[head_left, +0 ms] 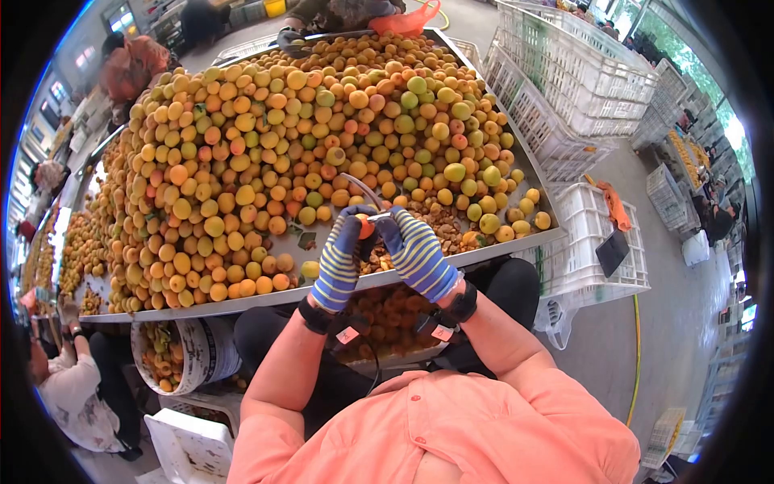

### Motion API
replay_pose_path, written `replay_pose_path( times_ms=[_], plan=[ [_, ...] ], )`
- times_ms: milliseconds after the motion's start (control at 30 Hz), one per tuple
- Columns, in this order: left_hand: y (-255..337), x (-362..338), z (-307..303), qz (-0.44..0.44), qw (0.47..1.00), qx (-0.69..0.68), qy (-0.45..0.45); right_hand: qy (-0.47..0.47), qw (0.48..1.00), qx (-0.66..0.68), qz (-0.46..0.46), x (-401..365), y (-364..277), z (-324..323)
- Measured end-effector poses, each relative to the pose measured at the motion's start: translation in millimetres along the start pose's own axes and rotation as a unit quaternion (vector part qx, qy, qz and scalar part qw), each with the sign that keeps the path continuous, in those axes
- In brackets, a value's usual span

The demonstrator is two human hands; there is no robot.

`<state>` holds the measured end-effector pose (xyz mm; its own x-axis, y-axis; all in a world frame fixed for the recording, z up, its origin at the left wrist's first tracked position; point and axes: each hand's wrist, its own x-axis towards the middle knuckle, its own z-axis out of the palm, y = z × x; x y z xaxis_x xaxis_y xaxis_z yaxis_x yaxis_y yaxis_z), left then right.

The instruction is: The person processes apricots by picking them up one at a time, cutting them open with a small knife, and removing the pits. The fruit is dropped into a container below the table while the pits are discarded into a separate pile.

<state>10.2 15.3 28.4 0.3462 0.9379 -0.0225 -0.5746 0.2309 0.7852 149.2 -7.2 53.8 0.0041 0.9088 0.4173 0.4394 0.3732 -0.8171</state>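
Observation:
Both my hands meet over the near edge of a metal table (266, 301) heaped with apricots (242, 161). My left hand (342, 260), in a blue-and-yellow striped glove, is closed round an orange apricot (367, 228) that shows between its fingers. Gloved the same way, my right hand (419, 256) pinches a small knife with a thin curved blade (364, 190). Its pale part lies against the apricot; the fingers hide most of the handle. Brown pits and scraps (431, 218) are spread on the table just beyond my right hand.
White plastic crates (580, 81) are stacked to the right, with another crate (597, 274) nearer me. A bucket of apricots (193, 347) leans under the table at left. Other people, including one in a pale shirt (76, 395), sit around the table.

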Motion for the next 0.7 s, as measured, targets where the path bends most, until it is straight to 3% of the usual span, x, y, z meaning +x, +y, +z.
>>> replay_pose_path(
  times_ms=[133, 233, 333, 367, 467, 500, 533, 567, 600, 700],
  plan=[
    [-5, 1, -9, 0.002, 0.999, 0.033, -0.003, 0.012, 0.997, -0.077, -0.016, -3, -2, 2],
    [-2, 3, -7, 0.030, 0.990, 0.138, 0.022, 0.012, 0.994, -0.107, -0.014, -3, 1, 6],
    [-3, 10, 0, 0.118, 0.968, 0.215, 0.043, 0.016, 0.993, -0.117, -0.001, 2, 8, 15],
    [-3, 11, 1, 0.150, 0.957, 0.242, 0.048, 0.017, 0.998, -0.068, 0.001, 2, 10, 17],
    [-1, 13, -2, 0.114, 0.963, 0.237, 0.057, 0.050, 0.992, 0.113, -0.014, 2, 36, 38],
    [-4, 14, -6, 0.096, 0.965, 0.237, 0.061, -0.044, 0.935, 0.318, 0.153, 3, 31, 28],
    [-9, 16, -9, 0.075, 0.981, 0.169, 0.067, -0.134, 0.801, 0.496, 0.307, 6, 20, 9],
    [-11, 17, -12, 0.050, 0.992, 0.098, 0.056, -0.213, 0.603, 0.634, 0.435, 7, 15, -3],
    [-8, 17, -9, 0.023, 0.998, 0.028, 0.043, -0.254, 0.607, 0.639, 0.398, 7, 13, -3],
    [-22, 31, -26, 0.005, 0.992, -0.113, 0.050, -0.222, 0.692, 0.566, 0.390, -1, -9, -4]
  ],
)
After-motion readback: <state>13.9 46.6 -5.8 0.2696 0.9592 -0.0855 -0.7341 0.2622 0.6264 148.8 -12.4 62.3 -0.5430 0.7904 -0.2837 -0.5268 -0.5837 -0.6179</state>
